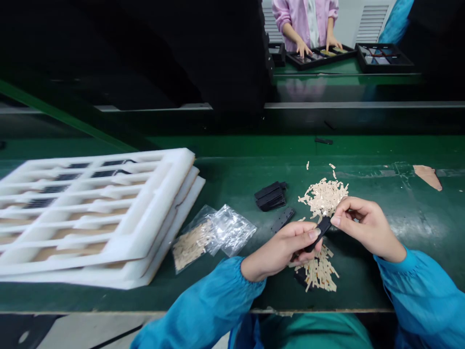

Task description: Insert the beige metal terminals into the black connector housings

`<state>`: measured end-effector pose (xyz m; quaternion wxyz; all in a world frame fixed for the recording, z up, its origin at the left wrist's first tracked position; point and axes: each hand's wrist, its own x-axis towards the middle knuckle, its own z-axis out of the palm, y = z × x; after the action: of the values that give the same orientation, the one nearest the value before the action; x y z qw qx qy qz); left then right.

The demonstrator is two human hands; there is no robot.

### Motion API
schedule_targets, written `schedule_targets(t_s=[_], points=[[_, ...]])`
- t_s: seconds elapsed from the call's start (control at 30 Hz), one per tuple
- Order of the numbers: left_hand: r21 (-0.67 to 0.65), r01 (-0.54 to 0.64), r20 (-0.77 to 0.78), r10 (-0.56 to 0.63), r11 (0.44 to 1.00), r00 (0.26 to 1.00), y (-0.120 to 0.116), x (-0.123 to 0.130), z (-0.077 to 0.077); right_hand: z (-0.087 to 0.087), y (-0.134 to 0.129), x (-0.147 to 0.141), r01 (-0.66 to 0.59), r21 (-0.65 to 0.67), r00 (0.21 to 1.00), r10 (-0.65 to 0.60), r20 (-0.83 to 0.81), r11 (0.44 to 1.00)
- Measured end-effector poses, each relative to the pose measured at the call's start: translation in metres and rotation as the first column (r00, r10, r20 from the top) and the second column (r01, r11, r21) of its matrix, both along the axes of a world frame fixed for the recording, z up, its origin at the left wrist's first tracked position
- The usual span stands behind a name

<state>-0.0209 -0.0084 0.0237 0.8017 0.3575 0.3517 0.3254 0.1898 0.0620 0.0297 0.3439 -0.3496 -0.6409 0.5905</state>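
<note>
My left hand [276, 248] is closed round a slim black plastic strip [319, 232], which it holds tilted above the table. At the strip's upper end, the thumb and finger of my right hand [365, 227] are pinched together; whatever is between them is too small to make out. Just beyond the hands lies a heap of small beige pieces [325, 193]. A second heap of longer beige pieces [322, 274] lies below them, partly covering something black. Left of the first heap sits a pile of flat black strips [271, 196], and one loose dotted black strip [282, 219] lies near my left wrist.
Stacked white foam trays [140, 247] with black parts in some slots fill the left side. Beside them lie a clear bag of beige pieces [192, 246] and a shiny clear bag [235, 229]. Beige scrap [427, 177] lies right. Across the bench, a person's hands touch a black tray [319, 59].
</note>
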Motion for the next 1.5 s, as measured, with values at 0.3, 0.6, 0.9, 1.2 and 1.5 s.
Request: schedule_targets(t_s=[0.3, 0.6, 0.9, 1.2, 1.5], points=[[-0.005, 0.230, 0.045, -0.229, 0.973, 0.972, 0.003, -0.009, 0.004, -0.009, 0.011, -0.004, -0.193, -0.267, 0.980, 0.171, -0.101, 0.944], [-0.123, 0.160, 0.191, -0.134, 0.979, 0.972, 0.005, -0.006, -0.005, -0.001, 0.002, 0.000, -0.280, -0.016, 0.959, 0.279, -0.055, 0.960], [0.436, -0.020, -0.423, 0.224, 0.900, 0.878, -0.003, 0.003, 0.005, -0.010, 0.003, -0.003, -0.033, -0.117, 0.999, 0.030, -0.031, 0.993], [0.343, -0.067, -0.292, 0.174, 0.937, 0.940, -0.006, 0.007, 0.004, -0.010, 0.002, -0.003, -0.179, -0.225, 0.975, 0.142, -0.170, 0.958], [0.506, -0.042, -0.420, 0.288, 0.861, 0.861, -0.012, 0.014, 0.007, -0.009, 0.005, 0.000, -0.185, -0.197, 0.982, 0.175, -0.070, 0.963]])
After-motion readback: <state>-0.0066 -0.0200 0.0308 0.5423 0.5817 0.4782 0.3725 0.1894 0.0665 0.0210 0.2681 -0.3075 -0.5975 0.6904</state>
